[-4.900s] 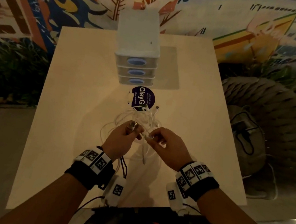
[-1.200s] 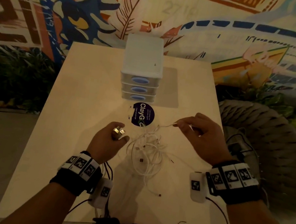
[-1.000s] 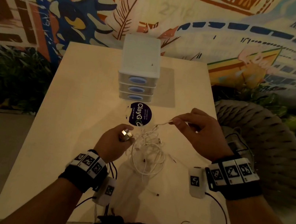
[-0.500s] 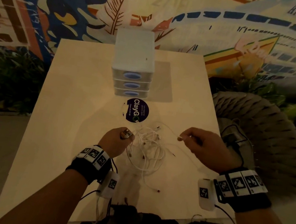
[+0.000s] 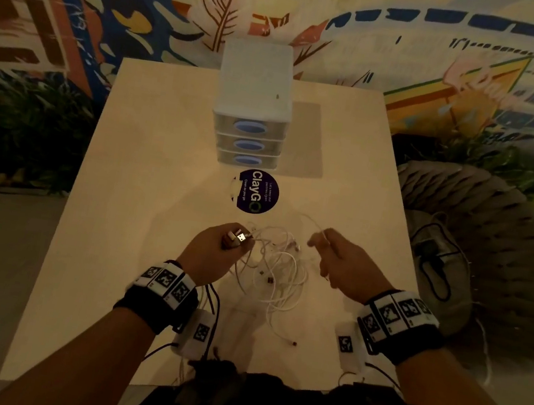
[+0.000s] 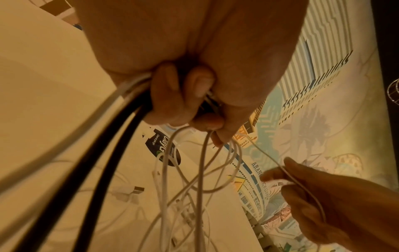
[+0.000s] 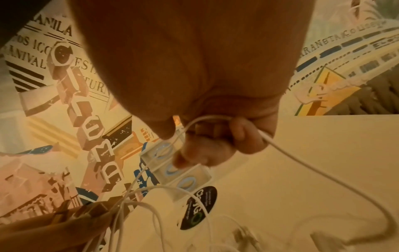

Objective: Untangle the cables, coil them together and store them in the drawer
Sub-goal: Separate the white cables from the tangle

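Observation:
A tangle of thin white cables (image 5: 275,266) lies on the pale table (image 5: 143,184) between my hands. My left hand (image 5: 216,252) grips several cable ends, their metal USB plugs (image 5: 239,237) sticking out above the fist; in the left wrist view the white cables (image 6: 200,170) hang from its curled fingers (image 6: 170,95). My right hand (image 5: 336,261) holds one white cable (image 7: 291,153) in its curled fingers, pulled off to the right of the tangle. A white three-drawer unit (image 5: 251,110) with blue handles stands at the table's far middle, all drawers closed.
A round dark sticker (image 5: 256,192) lies flat between the drawer unit and the cables. A woven grey chair (image 5: 493,257) with a bag on it stands right of the table. A painted mural wall (image 5: 422,34) runs behind.
My right hand has come down and in toward the tangle with its cable. My left hand has kept its grip on the plugs and edged toward the cables.

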Available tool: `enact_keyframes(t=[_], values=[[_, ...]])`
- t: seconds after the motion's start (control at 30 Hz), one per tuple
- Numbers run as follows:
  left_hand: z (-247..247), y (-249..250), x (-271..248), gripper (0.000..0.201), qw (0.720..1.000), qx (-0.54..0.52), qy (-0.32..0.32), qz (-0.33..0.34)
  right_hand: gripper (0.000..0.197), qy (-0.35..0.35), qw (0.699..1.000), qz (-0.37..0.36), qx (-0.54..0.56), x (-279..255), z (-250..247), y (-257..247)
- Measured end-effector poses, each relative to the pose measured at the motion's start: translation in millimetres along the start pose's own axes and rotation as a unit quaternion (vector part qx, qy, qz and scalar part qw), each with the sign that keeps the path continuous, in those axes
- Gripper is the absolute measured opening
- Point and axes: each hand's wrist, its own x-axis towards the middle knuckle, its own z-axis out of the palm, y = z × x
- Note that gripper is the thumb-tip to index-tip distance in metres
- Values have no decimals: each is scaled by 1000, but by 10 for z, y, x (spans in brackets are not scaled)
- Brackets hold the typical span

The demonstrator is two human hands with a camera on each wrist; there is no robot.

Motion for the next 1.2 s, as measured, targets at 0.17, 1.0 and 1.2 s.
enact_keyframes(t=[0.17,1.0,1.2], values=[[-67,43,-70,21,1000,8,-17,22,32,97,992,-82,-22,170,-31,-224],[-125,122,-171,14,996,-54,43,59,28,66,969,-155,-182,159,35,-442],[-109,150,-155,12,995,-53,52,65,19,101,969,-156,-166,156,242,-432]])
